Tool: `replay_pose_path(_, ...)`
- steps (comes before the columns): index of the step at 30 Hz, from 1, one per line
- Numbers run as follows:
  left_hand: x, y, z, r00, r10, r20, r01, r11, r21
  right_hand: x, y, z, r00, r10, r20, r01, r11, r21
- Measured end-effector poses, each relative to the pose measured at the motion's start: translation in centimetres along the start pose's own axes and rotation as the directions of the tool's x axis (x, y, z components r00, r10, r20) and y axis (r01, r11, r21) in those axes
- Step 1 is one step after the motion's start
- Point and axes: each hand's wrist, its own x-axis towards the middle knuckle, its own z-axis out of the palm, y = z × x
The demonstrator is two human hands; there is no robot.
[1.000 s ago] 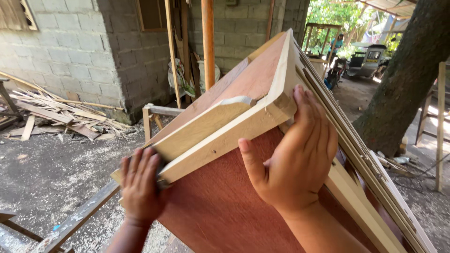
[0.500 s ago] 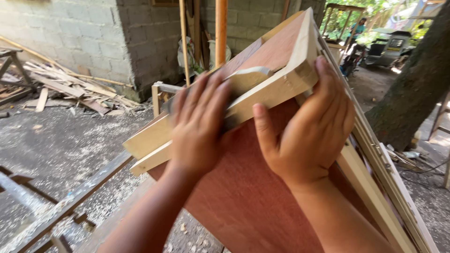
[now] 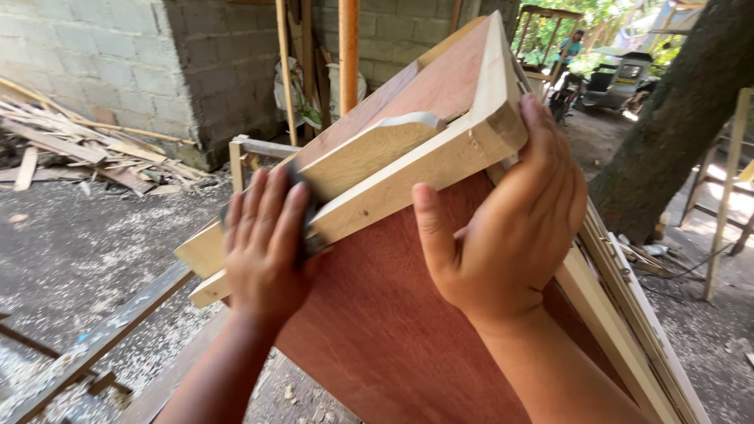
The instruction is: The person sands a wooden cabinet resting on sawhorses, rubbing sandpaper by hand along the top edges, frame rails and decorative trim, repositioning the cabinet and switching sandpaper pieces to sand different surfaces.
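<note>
Left hand (image 3: 263,247) lower on wooden rail (image 3: 393,184)

Sawdust-strewn dirt ground (image 3: 86,259) carries scrap wood pile (image 3: 86,157) and planks (image 3: 94,345).

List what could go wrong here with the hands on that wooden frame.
1. The left hand presses something dark flat against the pale frame rail; bare fingers on raw wood could pick up splinters.
2. The right hand alone grips the tilted panel's corner; if that grip slips, the reddish board may tip or slide.
3. Scrap timber and shavings lie underfoot, a possible trip hazard.
</note>
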Motion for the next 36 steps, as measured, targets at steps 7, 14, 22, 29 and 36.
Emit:
replay_pose_path(7,-9.2,-8.4,0.6,0.999,-0.046,0.027,0.045,0.998,0.034,0.3,-0.3,-0.4,1.0,0.005,0.01,-0.005,1.0,-0.023)
replay_pose_path(14,-13.1,-12.0,1.5,0.993,-0.082,0.09,0.077,0.996,0.052,0.7,-0.5,-0.8,1.0,0.013,0.026,-0.013,1.0,-0.007)
replay_pose_path(22,-14.3,-12.4,1.6,0.988,-0.136,0.077,0.132,0.99,0.052,0.6,-0.2,-0.8,1.0,0.012,0.023,-0.012,1.0,-0.011)
replay_pose_path(29,-15.1,-12.6,1.8,0.984,-0.148,0.103,0.142,0.988,0.066,0.3,0.1,-0.4,1.0,0.007,0.027,-0.006,0.999,-0.034)
replay_pose_path(36,-11.1,-9.6,0.7,0.981,-0.114,0.158,0.106,0.993,0.059,0.6,0.0,-0.7,1.0,0.013,0.028,-0.012,1.0,-0.028)
